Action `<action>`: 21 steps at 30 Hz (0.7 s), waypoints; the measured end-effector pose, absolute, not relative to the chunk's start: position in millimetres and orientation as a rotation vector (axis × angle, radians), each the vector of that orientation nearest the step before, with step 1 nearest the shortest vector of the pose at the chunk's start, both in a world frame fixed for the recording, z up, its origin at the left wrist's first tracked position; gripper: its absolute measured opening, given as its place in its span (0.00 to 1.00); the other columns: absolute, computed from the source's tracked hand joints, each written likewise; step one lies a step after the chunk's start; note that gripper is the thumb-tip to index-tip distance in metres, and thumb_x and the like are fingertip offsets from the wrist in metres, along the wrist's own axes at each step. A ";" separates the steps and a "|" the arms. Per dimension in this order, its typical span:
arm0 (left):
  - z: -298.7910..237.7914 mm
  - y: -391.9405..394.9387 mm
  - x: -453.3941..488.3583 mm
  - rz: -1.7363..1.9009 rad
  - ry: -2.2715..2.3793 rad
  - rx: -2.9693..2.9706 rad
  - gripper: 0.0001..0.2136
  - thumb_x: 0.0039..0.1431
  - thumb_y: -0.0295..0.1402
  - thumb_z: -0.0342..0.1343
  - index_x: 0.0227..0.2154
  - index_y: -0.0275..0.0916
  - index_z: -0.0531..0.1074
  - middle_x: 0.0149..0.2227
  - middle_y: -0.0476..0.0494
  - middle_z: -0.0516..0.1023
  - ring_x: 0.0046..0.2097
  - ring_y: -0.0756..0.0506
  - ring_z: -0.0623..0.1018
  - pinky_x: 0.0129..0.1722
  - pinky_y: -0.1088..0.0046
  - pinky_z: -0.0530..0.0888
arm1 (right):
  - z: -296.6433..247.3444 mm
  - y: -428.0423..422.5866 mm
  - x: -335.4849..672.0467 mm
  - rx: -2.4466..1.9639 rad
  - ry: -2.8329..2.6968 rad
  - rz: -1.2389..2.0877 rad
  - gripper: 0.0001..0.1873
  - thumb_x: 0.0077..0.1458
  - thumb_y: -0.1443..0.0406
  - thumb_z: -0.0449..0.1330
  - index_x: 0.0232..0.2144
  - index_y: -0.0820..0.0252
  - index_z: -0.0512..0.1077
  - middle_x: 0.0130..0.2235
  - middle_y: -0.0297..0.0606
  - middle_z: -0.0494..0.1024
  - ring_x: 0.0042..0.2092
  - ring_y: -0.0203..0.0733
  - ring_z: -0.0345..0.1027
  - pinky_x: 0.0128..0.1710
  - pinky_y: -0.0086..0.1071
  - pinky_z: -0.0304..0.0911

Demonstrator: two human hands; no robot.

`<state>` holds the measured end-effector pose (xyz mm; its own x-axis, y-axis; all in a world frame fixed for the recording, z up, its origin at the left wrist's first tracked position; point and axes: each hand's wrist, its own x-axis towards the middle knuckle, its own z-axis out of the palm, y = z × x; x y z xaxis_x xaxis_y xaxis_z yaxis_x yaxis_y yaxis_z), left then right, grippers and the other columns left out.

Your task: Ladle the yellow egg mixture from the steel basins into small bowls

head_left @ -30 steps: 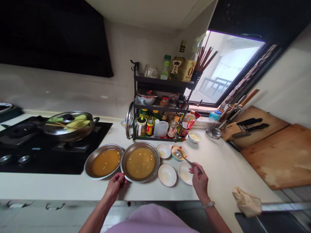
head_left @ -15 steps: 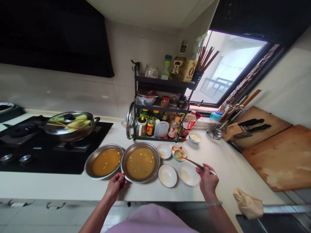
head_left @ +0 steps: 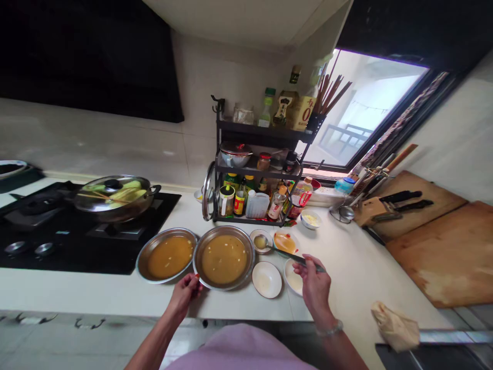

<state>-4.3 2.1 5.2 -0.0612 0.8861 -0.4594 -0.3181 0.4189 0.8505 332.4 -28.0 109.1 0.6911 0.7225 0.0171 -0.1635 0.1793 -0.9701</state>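
My left hand point(head_left: 184, 294) grips the near rim of a round metal pan point(head_left: 224, 257) filled with yellow-brown batter. A second metal pan point(head_left: 167, 255) of the same batter sits touching it on the left. My right hand point(head_left: 314, 281) is closed on the handle of a metal spoon point(head_left: 274, 248). The spoon's bowl hovers over a small white dish point(head_left: 261, 241) just right of the pan. A bowl with orange sauce point(head_left: 285, 241) stands behind the spoon handle. Two more small white dishes lie in front, one point(head_left: 266, 279) in full view, the other point(head_left: 294, 280) partly hidden by my right hand.
A lidded wok point(head_left: 114, 196) sits on the black stove point(head_left: 57, 241) at left. A black spice rack point(head_left: 257, 169) full of bottles stands behind the dishes. Wooden cutting boards point(head_left: 447, 246) and knives point(head_left: 400, 201) lie at right, a crumpled cloth point(head_left: 395, 326) near the counter edge.
My right hand has swung the spoon leftward from the orange-sauce bowl to above the small white dish beside the pan. My left hand has stayed on the pan rim.
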 end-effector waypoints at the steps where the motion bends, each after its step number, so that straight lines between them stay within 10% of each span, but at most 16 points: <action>1: 5.2 2.1 -4.4 1.082 1.265 0.590 0.21 0.33 0.48 0.65 0.20 0.38 0.63 0.15 0.54 0.70 0.18 0.54 0.66 0.21 0.79 0.63 | 108.5 -27.9 325.1 -1.237 -0.587 0.691 0.19 0.47 0.55 0.63 0.35 0.64 0.69 0.24 0.34 0.75 0.25 0.40 0.72 0.24 0.31 0.70; 14: 2.9 1.6 -5.8 1.081 1.255 0.571 0.20 0.34 0.46 0.65 0.21 0.39 0.64 0.16 0.54 0.71 0.19 0.54 0.66 0.21 0.79 0.63 | 101.7 -52.8 290.1 -0.996 -1.742 0.335 0.14 0.59 0.69 0.50 0.43 0.55 0.73 0.41 0.43 0.75 0.43 0.42 0.71 0.34 0.32 0.71; 21: 3.9 1.3 -5.8 1.078 1.271 0.585 0.20 0.34 0.47 0.65 0.21 0.38 0.64 0.16 0.53 0.71 0.20 0.53 0.67 0.22 0.79 0.64 | 93.1 -37.6 338.2 -1.399 -1.110 0.278 0.14 0.60 0.59 0.50 0.40 0.61 0.69 0.29 0.37 0.76 0.27 0.38 0.71 0.31 0.34 0.70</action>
